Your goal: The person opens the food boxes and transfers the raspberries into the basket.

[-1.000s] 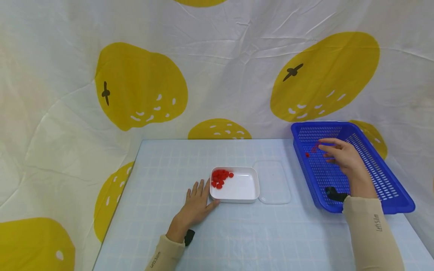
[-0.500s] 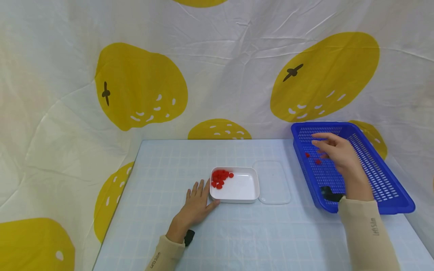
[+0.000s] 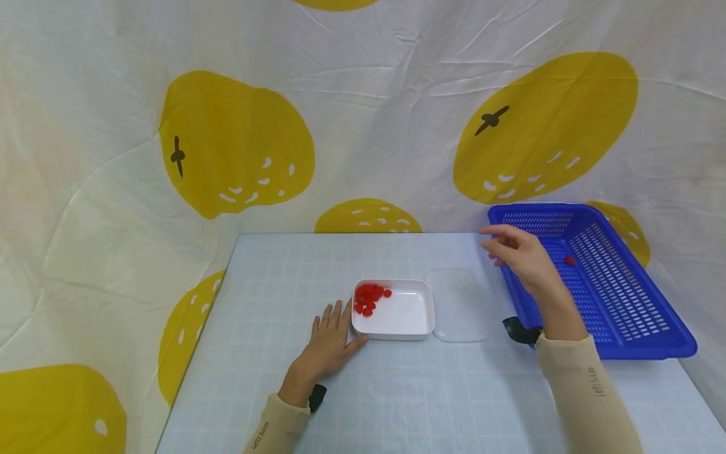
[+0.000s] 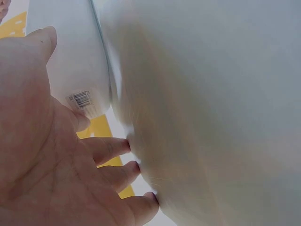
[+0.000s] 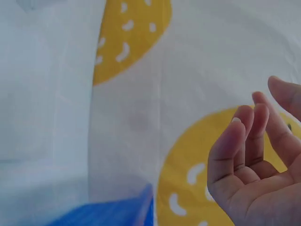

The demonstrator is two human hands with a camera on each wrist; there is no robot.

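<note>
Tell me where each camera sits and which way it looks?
Head: worn on the head, looks forward and down at the table, white tray, blue basket; both hands and sleeves show.
Left wrist: sits under the left hand, looks along its palm at the tray's white side.
Right wrist: looks past the right hand, fingers loosely curled, toward the curtain.
Shared: tray, left hand and right hand also appear in the head view.

white cloth backdrop (image 3: 386, 113) with yellow fruit, pale-blue table (image 3: 397, 391)

Head looks down; wrist views close, left perhaps blurred.
</note>
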